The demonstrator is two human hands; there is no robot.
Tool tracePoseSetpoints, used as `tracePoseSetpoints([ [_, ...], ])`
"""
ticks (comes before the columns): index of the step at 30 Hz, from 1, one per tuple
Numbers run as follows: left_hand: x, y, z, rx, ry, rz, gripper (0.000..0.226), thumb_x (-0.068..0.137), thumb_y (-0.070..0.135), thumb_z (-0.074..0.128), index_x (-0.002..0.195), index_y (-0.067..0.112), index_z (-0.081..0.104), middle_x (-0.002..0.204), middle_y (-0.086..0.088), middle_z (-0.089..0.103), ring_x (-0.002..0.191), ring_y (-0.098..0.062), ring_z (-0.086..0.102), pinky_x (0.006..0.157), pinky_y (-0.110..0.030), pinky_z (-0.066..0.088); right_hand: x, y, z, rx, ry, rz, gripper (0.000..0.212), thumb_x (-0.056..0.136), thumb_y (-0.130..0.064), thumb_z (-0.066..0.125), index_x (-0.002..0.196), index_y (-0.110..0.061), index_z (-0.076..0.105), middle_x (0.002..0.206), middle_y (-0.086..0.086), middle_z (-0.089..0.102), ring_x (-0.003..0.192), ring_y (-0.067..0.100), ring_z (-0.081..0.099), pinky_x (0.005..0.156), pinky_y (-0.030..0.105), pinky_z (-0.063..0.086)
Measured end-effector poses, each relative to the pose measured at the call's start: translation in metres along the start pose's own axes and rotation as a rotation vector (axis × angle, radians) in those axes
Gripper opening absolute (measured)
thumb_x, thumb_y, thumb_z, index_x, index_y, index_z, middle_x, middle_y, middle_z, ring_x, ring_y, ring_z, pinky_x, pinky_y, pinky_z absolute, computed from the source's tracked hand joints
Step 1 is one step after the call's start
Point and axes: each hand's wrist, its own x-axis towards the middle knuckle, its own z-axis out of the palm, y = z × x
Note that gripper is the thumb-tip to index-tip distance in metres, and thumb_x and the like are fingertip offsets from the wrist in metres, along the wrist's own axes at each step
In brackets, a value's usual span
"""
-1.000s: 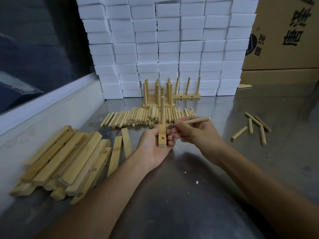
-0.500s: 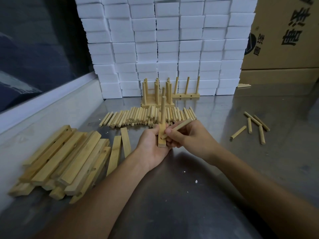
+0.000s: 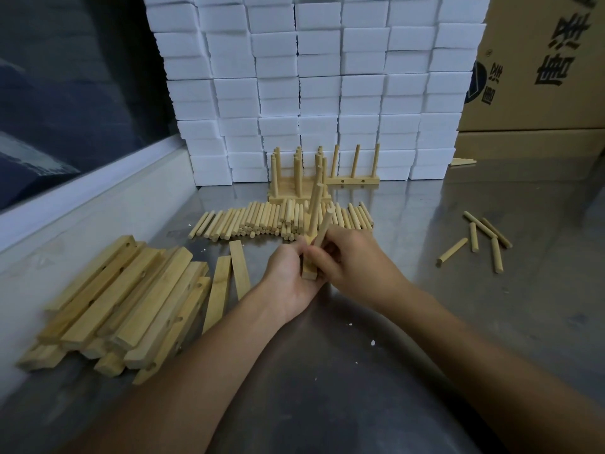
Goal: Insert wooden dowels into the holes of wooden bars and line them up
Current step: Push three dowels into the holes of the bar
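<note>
Quite a bit is done already, and plenty is left. At the back of the grey metal surface (image 3: 425,322), against the wall of white foam blocks (image 3: 327,77), stand the finished pale wooden bars with upright dowels (image 3: 296,178), several lined up close together and one more, a three-dowel bar (image 3: 353,180), just to their right. To the left lies a big heap of undrilled-looking and drilled pale wooden bars (image 3: 124,299), none of them fitted, and a long row of loose pale wooden dowels (image 3: 262,219) waits in the middle. A few stray dowels (image 3: 478,239) lie well apart on the right.

The bar in work (image 3: 309,268) sits between the two hands, one dowel already standing (image 3: 315,208) in it. The left hand (image 3: 289,276) cradles the bar from the left, its fingers wrapped round it. The right hand (image 3: 353,260) pinches a second dowel (image 3: 324,227) in its fingers, tilted, with its lower end down at the bar; whether it has entered a hole I cannot tell. By my reckoning this bar needs this dowel seated and one more.
</note>
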Motion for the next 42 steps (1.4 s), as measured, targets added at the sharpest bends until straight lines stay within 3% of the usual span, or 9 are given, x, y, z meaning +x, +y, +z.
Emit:
tracePoseSetpoints([
  [2,0.001,0.000,0.000,-0.002,0.005,-0.003,0.038,0.106,0.023,0.034,0.104,0.002,0.065,0.083,-0.015,0.075,0.076,-0.024,0.073,0.069,-0.035,0.055,-0.001,-0.001,0.003,0.044,0.043,0.012,0.031,0.098,-0.034,0.060,0.086,-0.006,0.066,0.074,0.004,0.066,0.067,0.018,0.062,0.065,0.040,0.053],
  [8,0.006,0.000,-0.003,-0.006,0.011,-0.020,0.037,0.106,0.025,0.035,0.107,0.001,0.064,0.086,-0.016,0.074,0.081,-0.026,0.073,0.067,-0.037,0.057,-0.002,-0.002,0.011,0.108,0.093,0.068,0.032,0.097,-0.033,0.062,0.082,-0.006,0.064,0.070,0.007,0.065,0.066,0.022,0.062,0.065,0.045,0.053],
  [15,0.011,-0.001,-0.005,0.000,0.017,-0.029,0.035,0.104,0.021,0.037,0.102,0.002,0.067,0.083,-0.015,0.073,0.079,-0.025,0.072,0.065,-0.036,0.057,-0.002,-0.005,0.017,0.092,0.161,0.105,0.031,0.097,-0.030,0.063,0.075,-0.009,0.059,0.063,0.002,0.059,0.058,0.014,0.056,0.058,0.036,0.051],
  [24,0.014,-0.002,-0.007,-0.012,-0.023,-0.033,0.041,0.106,0.029,0.037,0.108,0.001,0.067,0.086,-0.012,0.076,0.074,-0.020,0.075,0.055,-0.027,0.058,-0.012,-0.001,0.021,0.029,0.191,0.003,0.024,0.102,-0.026,0.053,0.088,-0.008,0.061,0.076,0.001,0.061,0.066,0.014,0.055,0.063,0.037,0.048],
  [28,0.012,-0.002,-0.006,-0.038,-0.104,-0.038,0.037,0.106,0.024,0.038,0.113,-0.001,0.064,0.087,-0.012,0.075,0.077,-0.020,0.073,0.070,-0.031,0.058,-0.011,0.009,0.015,0.062,0.214,0.121,0.026,0.104,-0.030,0.044,0.089,-0.011,0.054,0.082,0.001,0.056,0.072,0.013,0.054,0.066,0.036,0.046],
  [31,0.011,-0.002,-0.007,0.007,-0.185,0.010,0.028,0.102,0.013,0.041,0.111,-0.003,0.063,0.103,-0.017,0.074,0.092,-0.024,0.073,0.085,-0.036,0.055,-0.007,0.021,0.004,0.182,0.266,0.249,0.026,0.105,-0.028,0.041,0.096,-0.010,0.057,0.084,0.000,0.062,0.079,0.016,0.060,0.073,0.040,0.051],
  [34,0.011,-0.004,-0.007,0.036,-0.233,0.061,0.028,0.095,0.001,0.050,0.121,-0.006,0.060,0.122,-0.024,0.066,0.112,-0.032,0.067,0.097,-0.041,0.052,-0.006,0.030,-0.005,0.266,0.341,0.291,0.017,0.106,-0.022,0.043,0.100,-0.017,0.058,0.082,-0.005,0.064,0.079,0.010,0.063,0.075,0.029,0.053],
  [37,0.010,-0.004,-0.006,0.016,-0.267,0.116,0.027,0.091,-0.003,0.058,0.118,-0.002,0.062,0.121,-0.022,0.068,0.111,-0.031,0.068,0.089,-0.040,0.058,-0.003,0.031,-0.012,0.376,0.409,0.305,0.016,0.104,-0.019,0.047,0.098,-0.028,0.058,0.079,-0.005,0.067,0.075,0.005,0.066,0.069,0.017,0.054],
  [42,0.010,-0.005,-0.005,-0.035,-0.285,0.135,0.041,0.078,-0.002,0.064,0.119,-0.002,0.059,0.118,-0.021,0.069,0.107,-0.030,0.069,0.081,-0.038,0.060,0.000,0.025,-0.021,0.522,0.468,0.309,0.016,0.103,-0.021,0.050,0.097,-0.023,0.065,0.078,0.000,0.070,0.070,0.004,0.068,0.061,0.016,0.054],
])
